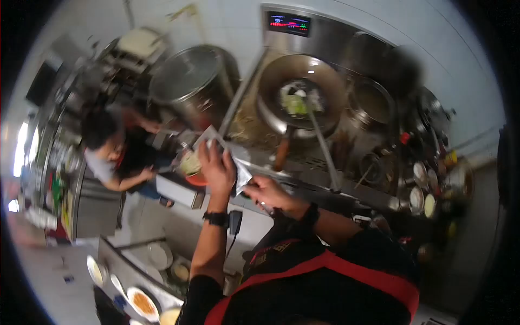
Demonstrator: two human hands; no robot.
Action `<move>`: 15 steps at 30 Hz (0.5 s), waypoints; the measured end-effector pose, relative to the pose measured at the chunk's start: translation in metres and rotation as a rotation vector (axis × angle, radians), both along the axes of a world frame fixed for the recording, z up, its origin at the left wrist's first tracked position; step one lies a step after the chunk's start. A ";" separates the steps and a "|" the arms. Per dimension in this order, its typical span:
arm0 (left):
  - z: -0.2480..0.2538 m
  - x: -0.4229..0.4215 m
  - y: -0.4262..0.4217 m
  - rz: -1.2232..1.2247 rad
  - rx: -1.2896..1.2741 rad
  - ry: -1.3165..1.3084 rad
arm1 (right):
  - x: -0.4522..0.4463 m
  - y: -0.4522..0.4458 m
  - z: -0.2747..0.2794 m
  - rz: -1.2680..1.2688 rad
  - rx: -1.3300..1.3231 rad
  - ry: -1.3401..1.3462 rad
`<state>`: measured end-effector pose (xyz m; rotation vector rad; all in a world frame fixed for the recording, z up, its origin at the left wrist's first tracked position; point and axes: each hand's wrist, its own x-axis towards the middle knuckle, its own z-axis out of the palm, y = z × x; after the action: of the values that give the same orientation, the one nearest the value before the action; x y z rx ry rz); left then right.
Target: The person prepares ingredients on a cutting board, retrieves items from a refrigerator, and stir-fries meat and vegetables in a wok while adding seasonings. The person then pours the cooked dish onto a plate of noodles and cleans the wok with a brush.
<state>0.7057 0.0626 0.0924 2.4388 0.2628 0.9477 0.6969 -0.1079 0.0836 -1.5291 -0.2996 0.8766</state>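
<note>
Cleaver (241, 174) lies under spread left hand (218, 169), gripped by right hand (269, 193).

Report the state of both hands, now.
Left hand: open, fingers extended over a flat shiny thing.
Right hand: closed, apparently holding that thing's near end; blur hides exactly what it is.
</note>
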 end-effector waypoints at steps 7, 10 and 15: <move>-0.041 0.234 -0.131 -0.383 -0.128 -0.038 | 0.044 -0.166 0.045 -0.497 -0.376 -0.150; -0.037 0.266 -0.136 -0.413 -0.197 0.032 | 0.031 -0.204 0.055 -0.567 -0.411 -0.181; 0.020 0.169 -0.122 -0.554 -0.510 0.102 | 0.037 -0.185 0.048 -1.056 0.183 -0.033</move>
<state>0.8743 -0.0590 0.1127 1.9276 -0.1270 0.4425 0.7341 -0.2924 0.1312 -1.2724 0.3886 -0.0181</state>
